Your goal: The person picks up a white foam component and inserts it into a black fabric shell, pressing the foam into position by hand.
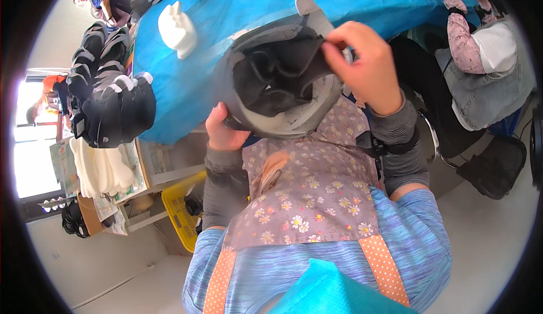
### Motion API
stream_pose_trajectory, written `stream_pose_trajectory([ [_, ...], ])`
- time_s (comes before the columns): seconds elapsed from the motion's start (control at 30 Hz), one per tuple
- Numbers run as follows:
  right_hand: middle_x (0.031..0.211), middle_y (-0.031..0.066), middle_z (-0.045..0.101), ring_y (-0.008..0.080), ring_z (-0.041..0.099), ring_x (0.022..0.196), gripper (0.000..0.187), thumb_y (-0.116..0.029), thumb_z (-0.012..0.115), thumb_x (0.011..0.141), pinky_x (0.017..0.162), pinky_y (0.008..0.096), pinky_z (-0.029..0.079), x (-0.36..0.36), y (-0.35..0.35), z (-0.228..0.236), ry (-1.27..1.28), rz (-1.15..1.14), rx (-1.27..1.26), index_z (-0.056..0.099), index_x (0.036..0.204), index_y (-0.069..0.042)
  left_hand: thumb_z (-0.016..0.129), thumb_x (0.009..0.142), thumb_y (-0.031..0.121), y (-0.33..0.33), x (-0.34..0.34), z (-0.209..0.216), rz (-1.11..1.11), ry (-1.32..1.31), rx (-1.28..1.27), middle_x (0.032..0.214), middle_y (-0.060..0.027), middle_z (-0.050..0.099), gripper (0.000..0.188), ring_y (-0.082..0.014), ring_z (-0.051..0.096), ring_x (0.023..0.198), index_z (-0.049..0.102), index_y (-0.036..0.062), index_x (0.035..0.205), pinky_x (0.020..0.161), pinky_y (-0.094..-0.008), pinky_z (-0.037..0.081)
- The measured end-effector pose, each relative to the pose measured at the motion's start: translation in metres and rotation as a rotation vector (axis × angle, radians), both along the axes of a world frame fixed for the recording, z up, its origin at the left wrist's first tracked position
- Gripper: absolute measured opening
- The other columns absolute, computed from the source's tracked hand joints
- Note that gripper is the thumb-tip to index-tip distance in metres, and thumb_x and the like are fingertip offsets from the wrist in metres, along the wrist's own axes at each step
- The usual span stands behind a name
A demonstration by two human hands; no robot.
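The person holds a grey helmet [283,82] up at the centre, open side facing them. The left hand [223,130] clasps its rim at seven o'clock; the right hand [365,65] pinches the black lining [277,76] at three o'clock. Behind lies a blue table [237,14], with black gloves [113,107] at nine o'clock.

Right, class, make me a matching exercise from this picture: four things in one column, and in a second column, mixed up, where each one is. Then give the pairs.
Things:
1. helmet
2. white foam piece
3. yellow basket
4. stack of black helmets

Places:
A. low down, under the table's edge
B. between the left hand and right hand
C. lying on the blue table cover
D. at the table's left end

Pairs: 1-B, 2-C, 3-A, 4-D
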State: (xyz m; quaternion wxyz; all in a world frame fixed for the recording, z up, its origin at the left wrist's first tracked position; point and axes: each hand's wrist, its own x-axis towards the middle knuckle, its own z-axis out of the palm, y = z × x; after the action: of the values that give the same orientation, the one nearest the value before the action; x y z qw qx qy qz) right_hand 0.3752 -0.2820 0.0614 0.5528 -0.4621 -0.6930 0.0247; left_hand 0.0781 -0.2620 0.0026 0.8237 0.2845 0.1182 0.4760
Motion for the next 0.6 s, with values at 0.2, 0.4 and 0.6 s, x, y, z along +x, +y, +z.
stream_pose_trajectory([
  [0.2, 0.072, 0.0099, 0.059, 0.0273, 0.058, 0.070, 0.009, -0.005, 0.070, 0.079, 0.068, 0.0336, 0.047, 0.039, -0.005, -0.024, 0.020, -0.281, -0.110, 0.062, 0.082, -0.002, 0.068, 0.081, 0.021, -0.015, 0.028, 0.004, -0.100, 0.043, 0.038, 0.138, -0.0180, 0.049, 0.073, -0.0328, 0.050, 0.125, 0.035, -0.0007, 0.142, 0.105, -0.0464, 0.041],
  [0.4, 0.077, 0.0067, 0.058, 0.0234, 0.058, 0.071, 0.021, -0.011, 0.078, 0.072, 0.063, 0.0323, 0.047, -0.018, -0.049, -0.002, -0.058, 0.053, 0.054, 0.061, 0.080, -0.003, 0.066, 0.086, 0.025, -0.014, 0.040, 0.002, -0.089, 0.028, 0.015, 0.140, -0.0196, 0.046, 0.071, -0.0341, 0.048, 0.127, 0.033, -0.0027, 0.142, 0.107, -0.0472, 0.039],
  [0.6, 0.079, 0.0074, 0.058, 0.0292, 0.058, 0.077, 0.029, -0.024, 0.079, 0.069, 0.068, 0.0390, 0.046, -0.035, -0.039, -0.006, -0.005, 0.068, -0.177, 0.060, 0.083, -0.006, 0.068, 0.085, 0.039, -0.015, 0.042, 0.004, -0.096, 0.068, 0.107, 0.145, -0.0175, 0.040, 0.082, -0.0335, 0.043, 0.131, 0.029, -0.0012, 0.145, 0.109, -0.0479, 0.037],
])
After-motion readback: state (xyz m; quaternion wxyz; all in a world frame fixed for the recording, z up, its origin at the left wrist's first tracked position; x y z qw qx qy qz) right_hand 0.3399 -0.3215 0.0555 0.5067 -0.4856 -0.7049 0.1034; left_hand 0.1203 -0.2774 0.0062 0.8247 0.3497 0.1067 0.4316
